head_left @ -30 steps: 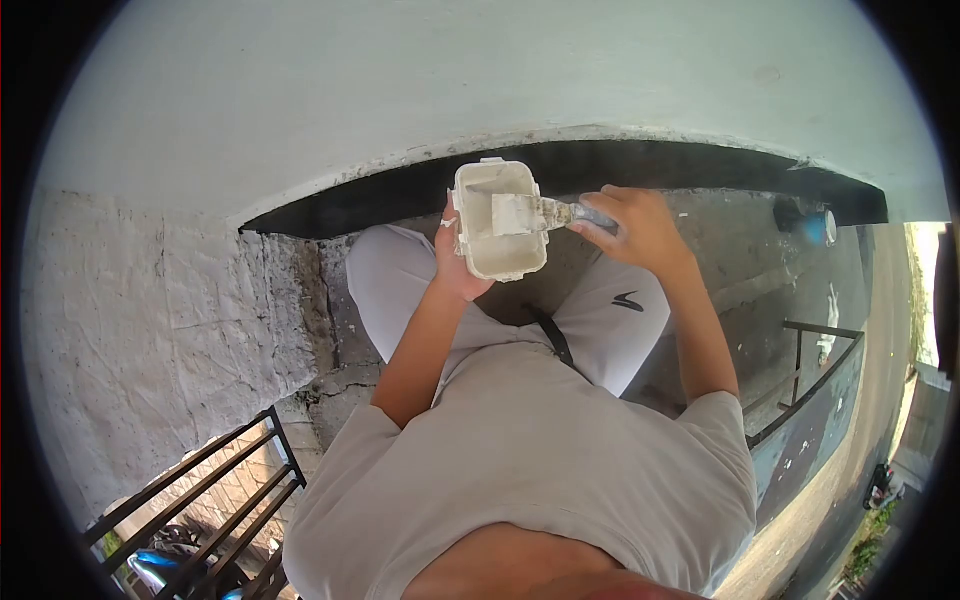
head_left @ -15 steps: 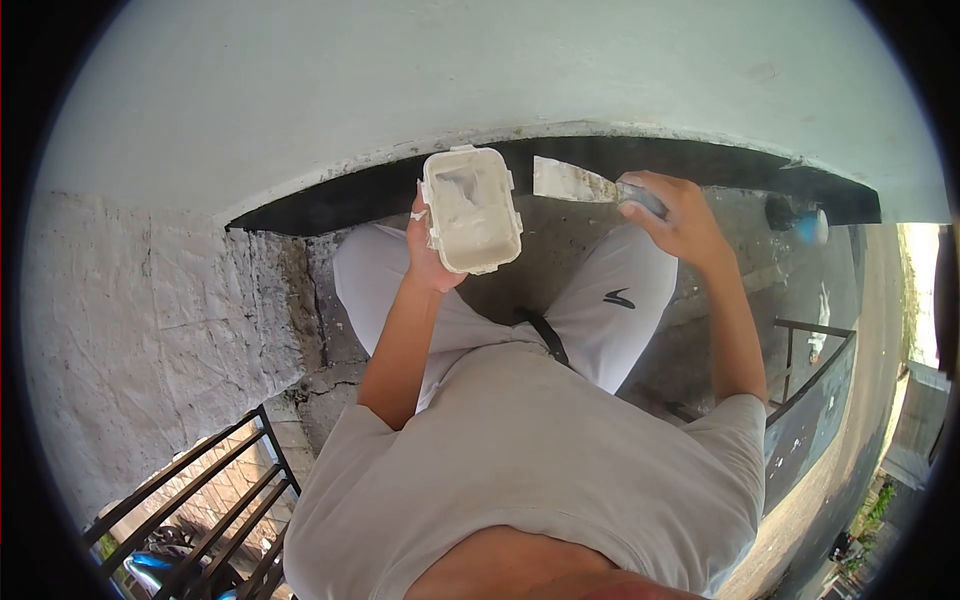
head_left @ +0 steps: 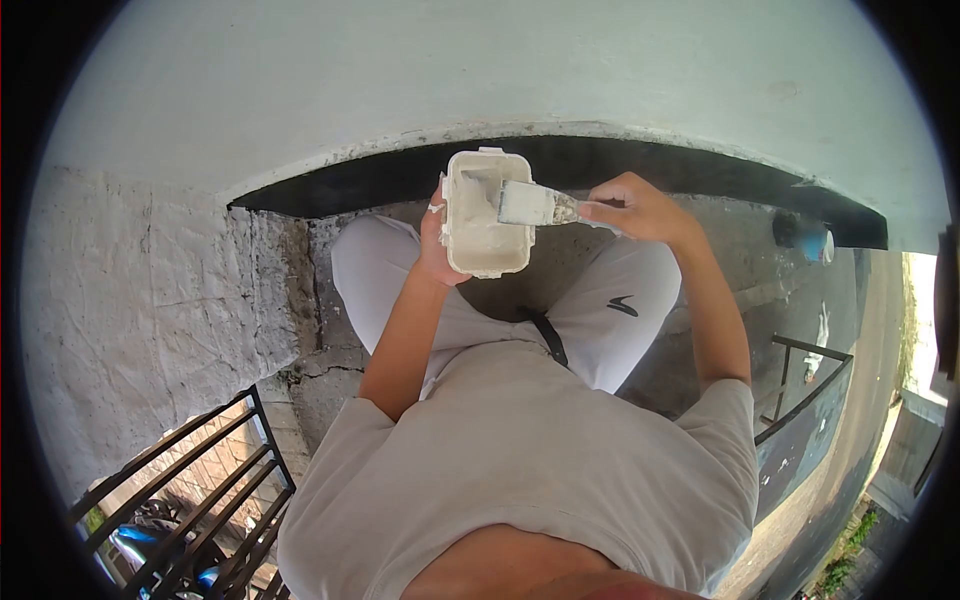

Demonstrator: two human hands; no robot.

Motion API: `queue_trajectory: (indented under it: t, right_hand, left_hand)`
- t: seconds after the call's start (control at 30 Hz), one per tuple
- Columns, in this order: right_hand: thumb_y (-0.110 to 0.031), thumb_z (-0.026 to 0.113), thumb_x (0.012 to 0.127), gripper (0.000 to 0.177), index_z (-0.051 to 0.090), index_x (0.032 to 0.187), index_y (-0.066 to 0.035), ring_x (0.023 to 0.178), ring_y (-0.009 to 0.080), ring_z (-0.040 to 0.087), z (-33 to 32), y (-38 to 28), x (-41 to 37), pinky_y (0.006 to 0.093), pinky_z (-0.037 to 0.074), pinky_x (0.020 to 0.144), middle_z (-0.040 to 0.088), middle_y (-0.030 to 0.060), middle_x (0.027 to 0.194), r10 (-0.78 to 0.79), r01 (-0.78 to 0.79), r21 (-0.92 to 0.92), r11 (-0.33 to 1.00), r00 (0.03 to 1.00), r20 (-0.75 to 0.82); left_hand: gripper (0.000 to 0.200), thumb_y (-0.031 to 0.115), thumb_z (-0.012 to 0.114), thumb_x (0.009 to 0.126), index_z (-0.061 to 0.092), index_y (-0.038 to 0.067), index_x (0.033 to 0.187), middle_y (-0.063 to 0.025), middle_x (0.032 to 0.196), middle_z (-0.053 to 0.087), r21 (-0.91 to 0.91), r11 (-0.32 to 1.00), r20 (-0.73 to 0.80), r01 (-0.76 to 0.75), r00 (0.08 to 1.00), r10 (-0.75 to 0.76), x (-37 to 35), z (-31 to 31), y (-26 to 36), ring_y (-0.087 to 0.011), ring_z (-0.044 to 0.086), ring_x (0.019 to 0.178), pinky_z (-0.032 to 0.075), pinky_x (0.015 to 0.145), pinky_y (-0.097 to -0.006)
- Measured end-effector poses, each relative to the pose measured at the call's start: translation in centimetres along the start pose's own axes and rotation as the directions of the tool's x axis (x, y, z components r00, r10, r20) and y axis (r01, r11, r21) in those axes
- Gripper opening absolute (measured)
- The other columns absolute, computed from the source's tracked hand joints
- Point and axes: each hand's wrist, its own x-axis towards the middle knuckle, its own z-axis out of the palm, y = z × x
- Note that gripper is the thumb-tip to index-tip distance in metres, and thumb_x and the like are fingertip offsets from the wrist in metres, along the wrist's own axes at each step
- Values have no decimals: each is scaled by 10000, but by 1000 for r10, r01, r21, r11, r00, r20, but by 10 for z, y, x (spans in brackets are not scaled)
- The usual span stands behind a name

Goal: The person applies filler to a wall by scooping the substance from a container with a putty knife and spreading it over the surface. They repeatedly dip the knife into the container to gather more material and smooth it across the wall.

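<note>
A whitish plastic tub (head_left: 490,262) with pale paste inside sits in my left hand (head_left: 437,250), which grips it from its left side and underneath. My right hand (head_left: 640,208) is closed around the handle of a putty knife (head_left: 527,203). The blade points left, over the tub's right rim, and white paste coats it. Most of the handle is hidden by my fingers.
A pale wall (head_left: 480,70) with a black band (head_left: 560,160) along its base is in front of me. Rough whitewashed masonry (head_left: 150,320) and a black metal railing (head_left: 200,480) are at the left. A dark metal frame (head_left: 810,347) stands at the right.
The putty knife has moved left from beside the tub to over its opening, and its blade has turned. The tub has shifted slightly right with my left hand.
</note>
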Motion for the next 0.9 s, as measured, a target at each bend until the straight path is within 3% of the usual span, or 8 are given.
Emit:
queue_trajectory:
  t: [0.1, 0.3, 0.4, 0.5, 0.6, 0.7, 0.8, 0.9]
  right_hand:
    - [-467, 656, 968, 524, 650, 711, -12, 455, 90, 442, -10, 5, -1, 287, 351, 418, 467, 13, 523, -77, 77, -78, 994, 997, 13]
    - [-333, 684, 961, 374, 700, 823, 14, 508, 111, 489, -31, -7, -35, 293, 386, 483, 499, 45, 555, 203, -204, -36, 978, 978, -50]
    - [-191, 712, 920, 197, 708, 947, 4, 557, 119, 539, -6, 0, -36, 279, 425, 535, 592, 59, 626, -138, 150, 24, 988, 953, -270]
    - [-96, 725, 873, 208, 701, 1062, -14, 600, 128, 575, 3, -10, -37, 273, 464, 587, 680, 72, 732, -340, 278, -211, 937, 865, -369]
    - [-110, 761, 854, 223, 705, 1052, -25, 642, 145, 633, 2, -22, -51, 282, 505, 625, 718, 87, 797, -286, 170, -290, 942, 858, -426]
    - [-114, 802, 821, 238, 717, 1028, -32, 685, 186, 688, 14, -28, -57, 292, 532, 658, 735, 102, 853, -122, 96, -75, 993, 803, -583]
    - [-122, 832, 793, 273, 726, 1024, -21, 770, 243, 731, 25, -23, -50, 311, 556, 696, 754, 134, 927, -350, 172, -334, 927, 719, -600]
    - [-123, 828, 798, 287, 731, 1045, -12, 820, 277, 735, 28, -21, -47, 329, 565, 720, 753, 164, 986, -384, 176, -392, 903, 741, -551]
  left_hand:
    - [698, 618, 483, 969, 450, 139, 1476, -127, 1406, 549, 40, 999, -48, -6, 999, 8, -3, 3, 2, -327, 593, 1233, 542, 973, -512]
    - [725, 637, 480, 967, 431, 131, 1484, -138, 1408, 542, 162, 987, 120, -9, 993, -11, 5, 11, 10, -335, 621, 1191, 548, 964, -534]
    - [735, 648, 459, 971, 428, 123, 1484, -140, 1389, 555, 166, 986, -10, -23, 1000, 25, 4, -2, 12, -336, 630, 1175, 554, 960, -523]
    - [745, 659, 439, 974, 425, 118, 1487, -135, 1376, 567, 170, 985, -125, -4, 992, 25, 2, -12, 12, -325, 629, 1179, 555, 959, -508]
    - [752, 670, 429, 973, 431, 118, 1484, -126, 1370, 575, 259, 966, -149, 27, 989, 13, 2, -14, 13, -307, 627, 1187, 555, 960, -487]
    - [761, 683, 432, 967, 443, 118, 1476, -120, 1371, 575, 297, 953, -202, 66, 979, -5, 1, -16, 14, -292, 625, 1192, 555, 959, -468]
    - [767, 691, 432, 963, 450, 117, 1472, -119, 1371, 576, 296, 946, -196, 132, 978, -74, 1, -17, 13, -281, 626, 1191, 554, 959, -457]
    - [772, 694, 434, 960, 455, 115, 1470, -120, 1368, 581, 333, 928, -183, 168, 977, -111, 4, -15, 17, -275, 631, 1183, 554, 962, -453]
